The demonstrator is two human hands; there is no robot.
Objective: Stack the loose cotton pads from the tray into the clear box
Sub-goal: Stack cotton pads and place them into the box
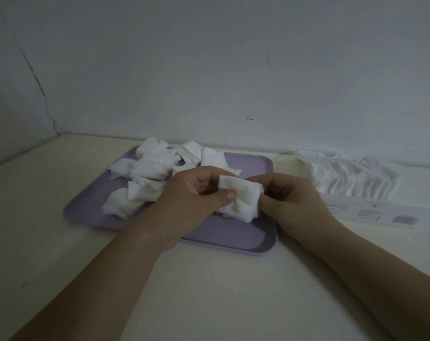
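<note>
**Both grips on a small stack of pads**

Left hand and right hand pinch a stack of cotton pads between them above the lilac tray. Loose pads cover its far left; the clear box sits right on the bench.

Nothing legible anywhere; only blurred grey print blocks and two code-like squares on the white label along the clear box at the right, far too small and soft to make out
</note>
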